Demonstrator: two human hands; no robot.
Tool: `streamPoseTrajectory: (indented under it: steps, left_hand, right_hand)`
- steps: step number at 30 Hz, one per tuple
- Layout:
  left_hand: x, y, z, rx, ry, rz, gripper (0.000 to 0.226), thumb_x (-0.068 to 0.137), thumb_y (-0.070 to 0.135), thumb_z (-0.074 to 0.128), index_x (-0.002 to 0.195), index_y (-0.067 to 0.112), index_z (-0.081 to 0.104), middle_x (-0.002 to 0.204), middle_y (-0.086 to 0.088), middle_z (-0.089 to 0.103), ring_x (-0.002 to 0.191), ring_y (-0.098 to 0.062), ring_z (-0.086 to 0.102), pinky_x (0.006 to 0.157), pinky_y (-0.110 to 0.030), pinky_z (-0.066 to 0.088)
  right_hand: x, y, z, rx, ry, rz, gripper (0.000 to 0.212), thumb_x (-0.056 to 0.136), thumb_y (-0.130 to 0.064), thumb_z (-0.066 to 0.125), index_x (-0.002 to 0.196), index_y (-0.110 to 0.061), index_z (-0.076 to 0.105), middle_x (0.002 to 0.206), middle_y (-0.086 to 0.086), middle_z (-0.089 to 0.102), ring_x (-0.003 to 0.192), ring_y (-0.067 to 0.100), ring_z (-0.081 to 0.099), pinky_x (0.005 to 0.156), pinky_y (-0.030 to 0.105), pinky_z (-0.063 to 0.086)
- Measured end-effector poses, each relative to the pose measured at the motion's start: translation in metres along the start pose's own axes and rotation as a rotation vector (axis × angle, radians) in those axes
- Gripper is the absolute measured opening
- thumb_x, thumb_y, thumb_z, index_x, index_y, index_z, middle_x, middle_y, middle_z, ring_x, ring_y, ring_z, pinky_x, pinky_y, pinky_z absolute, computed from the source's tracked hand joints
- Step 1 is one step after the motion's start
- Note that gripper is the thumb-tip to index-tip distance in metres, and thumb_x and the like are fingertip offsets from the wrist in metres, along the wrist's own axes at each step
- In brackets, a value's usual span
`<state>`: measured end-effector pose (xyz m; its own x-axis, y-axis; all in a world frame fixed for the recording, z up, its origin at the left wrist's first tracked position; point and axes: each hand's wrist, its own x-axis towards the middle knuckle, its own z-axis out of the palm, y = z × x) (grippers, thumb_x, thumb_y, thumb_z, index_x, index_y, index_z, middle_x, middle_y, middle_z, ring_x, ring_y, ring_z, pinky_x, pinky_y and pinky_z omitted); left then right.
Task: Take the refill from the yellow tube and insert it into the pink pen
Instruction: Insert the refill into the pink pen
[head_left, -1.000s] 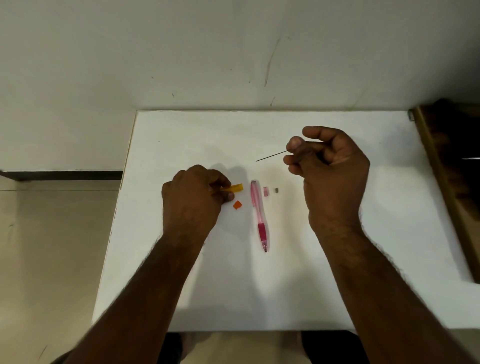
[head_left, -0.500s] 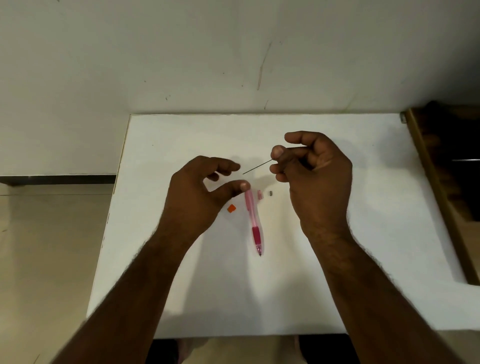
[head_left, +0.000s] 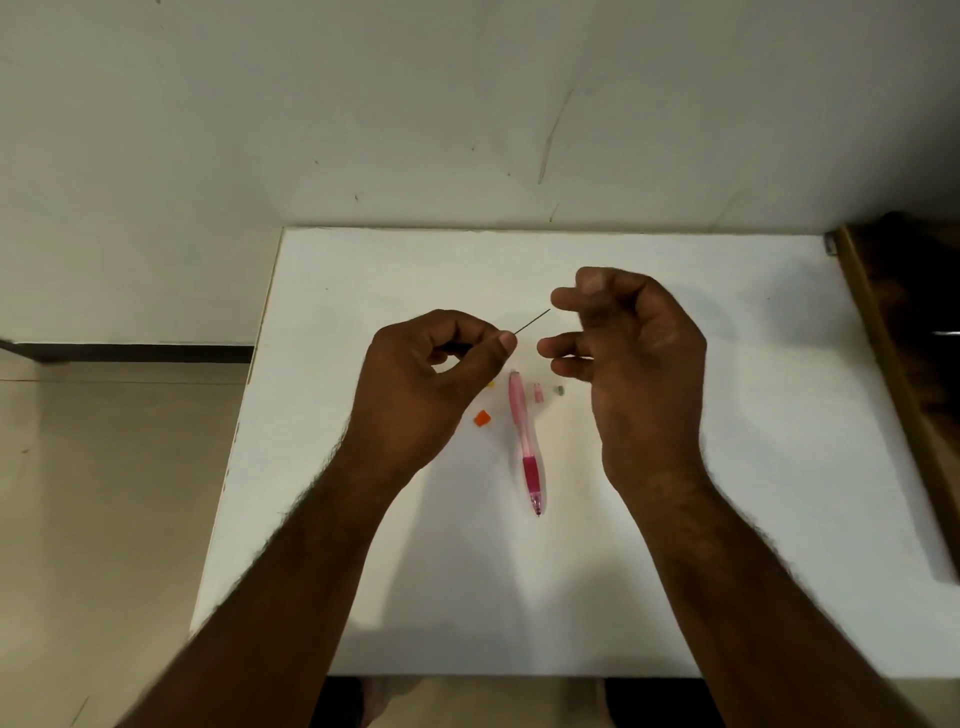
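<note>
A thin dark refill (head_left: 532, 321) hangs above the white table (head_left: 727, 467). My left hand (head_left: 436, 384) pinches its lower left end between thumb and forefinger. The refill's upper right end reaches the forefinger tip of my right hand (head_left: 628, 358), whose fingers are loosely spread. The pink pen (head_left: 525, 441) lies on the table between my hands, tip toward me and its far end open. Only a small yellow bit of the yellow tube (head_left: 491, 385) shows from under my left hand.
An orange cap (head_left: 482, 418) lies left of the pen. A small pink cap (head_left: 538, 393) and a tiny grey piece (head_left: 559, 389) lie right of the pen's far end. A dark wooden piece of furniture (head_left: 904, 332) borders the table's right side.
My left hand put down the yellow tube, rose and pinched the refill's free end. My right hand's fingers have spread apart around the other end.
</note>
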<state>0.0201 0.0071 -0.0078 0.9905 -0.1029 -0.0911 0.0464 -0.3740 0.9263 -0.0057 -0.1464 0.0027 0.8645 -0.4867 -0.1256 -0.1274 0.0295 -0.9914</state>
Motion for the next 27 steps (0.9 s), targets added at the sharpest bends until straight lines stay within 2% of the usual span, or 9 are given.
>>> streamPoseTrajectory:
  steps: [2, 4, 10, 13, 15, 16, 20, 23, 27]
  left_hand:
    - [0.000, 0.000, 0.000, -0.009, 0.023, 0.007, 0.012, 0.089, 0.031, 0.073, 0.083, 0.022, 0.076, 0.080, 0.012, 0.075, 0.080, -0.003, 0.069, 0.085, -0.027, 0.054]
    - [0.000, 0.000, 0.002, -0.005, 0.037, 0.024, 0.011, 0.089, 0.031, 0.073, 0.084, 0.021, 0.076, 0.080, 0.012, 0.075, 0.080, -0.003, 0.068, 0.085, -0.028, 0.054]
    - [0.001, -0.001, 0.005, 0.019, 0.001, 0.072, 0.012, 0.089, 0.030, 0.072, 0.086, 0.019, 0.077, 0.081, 0.012, 0.075, 0.082, -0.006, 0.070, 0.085, -0.029, 0.056]
    - [0.000, -0.001, 0.007, 0.031, 0.019, 0.052, 0.020, 0.088, 0.040, 0.072, 0.082, 0.021, 0.076, 0.076, 0.011, 0.073, 0.073, -0.005, 0.067, 0.072, -0.022, 0.053]
    - [-0.001, -0.003, 0.009, 0.127, 0.042, 0.008, 0.029, 0.084, 0.052, 0.071, 0.077, 0.023, 0.072, 0.070, 0.011, 0.069, 0.063, -0.003, 0.063, 0.060, -0.013, 0.045]
    - [-0.002, -0.004, 0.010, 0.220, 0.045, -0.021, 0.033, 0.081, 0.058, 0.071, 0.074, 0.025, 0.069, 0.067, 0.011, 0.068, 0.060, -0.004, 0.062, 0.056, -0.013, 0.044]
    - [-0.010, -0.004, 0.021, 0.644, -0.071, -0.126, 0.045, 0.079, 0.070, 0.062, 0.068, 0.027, 0.062, 0.064, 0.012, 0.061, 0.063, -0.009, 0.060, 0.057, -0.023, 0.040]
    - [-0.014, -0.003, 0.034, 0.807, -0.175, -0.183, 0.051, 0.078, 0.076, 0.058, 0.072, 0.026, 0.064, 0.067, 0.010, 0.060, 0.065, -0.010, 0.059, 0.060, -0.025, 0.043]
    - [-0.020, -0.008, 0.049, 0.909, -0.209, -0.226, 0.061, 0.072, 0.084, 0.055, 0.076, 0.024, 0.064, 0.066, 0.009, 0.058, 0.068, -0.013, 0.061, 0.064, -0.027, 0.049]
  right_hand:
    - [0.000, -0.001, 0.002, 0.081, -0.035, 0.152, 0.010, 0.096, -0.030, 0.068, 0.099, -0.021, 0.070, 0.097, 0.002, 0.078, 0.075, 0.023, 0.076, 0.067, 0.031, 0.060]
    - [-0.001, 0.003, 0.004, 0.044, -0.112, 0.201, 0.007, 0.095, -0.025, 0.068, 0.094, -0.018, 0.072, 0.094, 0.003, 0.078, 0.076, 0.025, 0.076, 0.068, 0.033, 0.060]
    - [-0.002, 0.011, 0.009, -0.109, -0.107, 0.105, 0.009, 0.095, -0.023, 0.070, 0.088, -0.019, 0.074, 0.083, -0.002, 0.077, 0.075, 0.019, 0.076, 0.072, 0.035, 0.065]
    - [-0.001, 0.008, 0.004, -0.078, -0.082, 0.080, 0.011, 0.094, -0.019, 0.070, 0.085, -0.021, 0.074, 0.079, -0.004, 0.077, 0.071, 0.017, 0.076, 0.066, 0.029, 0.062]
    - [0.001, 0.004, -0.001, -0.014, -0.019, 0.075, 0.013, 0.094, -0.017, 0.070, 0.083, -0.021, 0.073, 0.080, -0.002, 0.077, 0.068, 0.016, 0.074, 0.064, 0.027, 0.059]
    - [0.003, 0.002, -0.003, 0.021, 0.022, 0.076, 0.013, 0.094, -0.017, 0.070, 0.082, -0.020, 0.073, 0.080, -0.001, 0.077, 0.066, 0.016, 0.072, 0.063, 0.027, 0.058]
    - [0.010, -0.001, -0.013, 0.094, 0.154, 0.104, 0.011, 0.094, -0.018, 0.071, 0.083, -0.020, 0.073, 0.074, -0.003, 0.075, 0.061, 0.014, 0.068, 0.063, 0.029, 0.057]
    - [0.011, 0.000, -0.014, 0.077, 0.181, 0.110, 0.011, 0.094, -0.020, 0.071, 0.083, -0.019, 0.073, 0.072, -0.003, 0.074, 0.059, 0.013, 0.067, 0.061, 0.028, 0.057]
    - [0.010, 0.002, -0.015, 0.039, 0.172, 0.092, 0.011, 0.094, -0.020, 0.071, 0.084, -0.019, 0.073, 0.073, -0.004, 0.075, 0.057, 0.010, 0.067, 0.059, 0.026, 0.057]
